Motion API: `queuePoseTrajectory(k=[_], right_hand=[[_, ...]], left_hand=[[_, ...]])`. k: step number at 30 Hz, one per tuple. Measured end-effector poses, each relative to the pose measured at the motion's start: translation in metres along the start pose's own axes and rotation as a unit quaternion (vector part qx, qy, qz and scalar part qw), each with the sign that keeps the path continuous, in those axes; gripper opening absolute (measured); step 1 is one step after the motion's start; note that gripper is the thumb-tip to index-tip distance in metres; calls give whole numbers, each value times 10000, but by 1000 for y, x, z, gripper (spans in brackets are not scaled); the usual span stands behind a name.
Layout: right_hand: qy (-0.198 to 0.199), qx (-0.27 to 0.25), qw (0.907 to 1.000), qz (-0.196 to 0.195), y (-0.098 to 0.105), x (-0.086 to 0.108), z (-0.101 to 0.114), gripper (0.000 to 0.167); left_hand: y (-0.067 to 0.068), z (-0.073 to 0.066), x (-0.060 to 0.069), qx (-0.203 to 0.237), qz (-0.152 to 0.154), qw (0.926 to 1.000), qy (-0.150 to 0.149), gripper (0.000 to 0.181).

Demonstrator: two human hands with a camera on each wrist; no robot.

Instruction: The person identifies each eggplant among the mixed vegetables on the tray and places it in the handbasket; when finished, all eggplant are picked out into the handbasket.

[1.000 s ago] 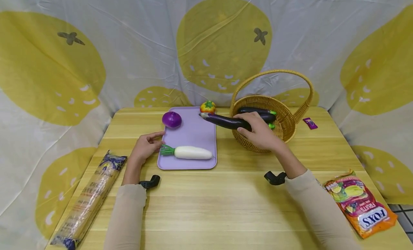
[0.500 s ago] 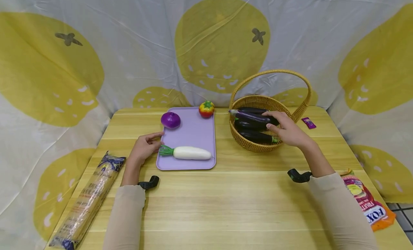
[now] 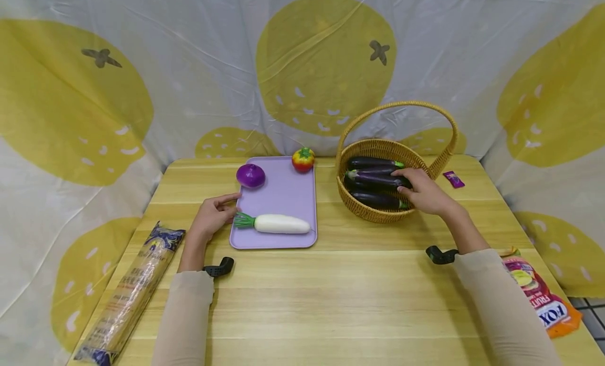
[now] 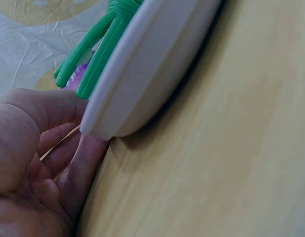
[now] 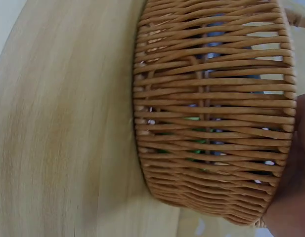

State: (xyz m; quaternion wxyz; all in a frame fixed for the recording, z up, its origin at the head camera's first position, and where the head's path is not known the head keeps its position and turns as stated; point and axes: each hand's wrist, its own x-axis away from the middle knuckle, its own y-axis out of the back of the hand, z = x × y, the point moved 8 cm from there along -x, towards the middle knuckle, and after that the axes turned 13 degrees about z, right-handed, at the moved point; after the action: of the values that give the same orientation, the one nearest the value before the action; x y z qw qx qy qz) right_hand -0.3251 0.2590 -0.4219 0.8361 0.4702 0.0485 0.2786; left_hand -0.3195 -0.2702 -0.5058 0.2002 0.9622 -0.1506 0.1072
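My right hand [image 3: 424, 191] reaches into the wicker basket [image 3: 373, 215] and grips the right end of a dark purple eggplant [image 3: 371, 178], which lies over other eggplants. In the right wrist view, the woven basket wall [image 5: 216, 103] hides most of the contents, and only part of the hand [image 5: 295, 182] shows at the right edge. At the left rim of the lilac tray [image 3: 283, 198], my left hand [image 3: 214, 215] pinches the edge; the left wrist view has the thumb and fingers on either side of the rim [image 4: 105, 106]. A white radish [image 3: 282, 223] with green leaves lies on the tray.
A purple onion [image 3: 251, 176] and a red-yellow pepper-like vegetable [image 3: 303, 159] sit at the tray's far corners. A long noodle-like package [image 3: 132, 295] lies left, a candy bag [image 3: 539, 295] right, partly behind the sleeve. One small purple packet [image 3: 454, 179] lies beyond the basket.
My right hand has carried the eggplant rightward from near the tray, then lowered it into the basket onto the others. The left hand has stayed at the tray's rim.
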Motion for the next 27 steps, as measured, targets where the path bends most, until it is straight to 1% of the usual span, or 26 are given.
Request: queuePoseTrajectory(k=[5, 10, 16, 19, 24, 25, 27], right_hand=[[-17, 391, 9991, 157, -6, -5, 2, 42], [-105, 485, 9985, 229, -8, -5, 2, 45], [-182, 273, 9993, 190, -8, -3, -2, 48], [-187, 93, 9998, 78, -5, -2, -4, 49], [-107, -146, 9997, -144, -2, 2, -2, 50], [-83, -174, 9996, -182, -1, 3, -2, 50], [-28, -184, 9995, -274, 1, 5, 0, 50]], left_hand=[[0, 2, 0, 17, -9, 10000, 3, 46], [-1, 3, -1, -1, -16, 10000, -12, 46], [-2, 1, -1, -87, -28, 10000, -29, 46], [-1, -2, -2, -97, -19, 9999, -20, 46], [1, -7, 0, -80, 83, 9999, 39, 47], [2, -8, 1, -153, 92, 9998, 55, 46], [5, -15, 4, -530, 42, 9986, 19, 44]])
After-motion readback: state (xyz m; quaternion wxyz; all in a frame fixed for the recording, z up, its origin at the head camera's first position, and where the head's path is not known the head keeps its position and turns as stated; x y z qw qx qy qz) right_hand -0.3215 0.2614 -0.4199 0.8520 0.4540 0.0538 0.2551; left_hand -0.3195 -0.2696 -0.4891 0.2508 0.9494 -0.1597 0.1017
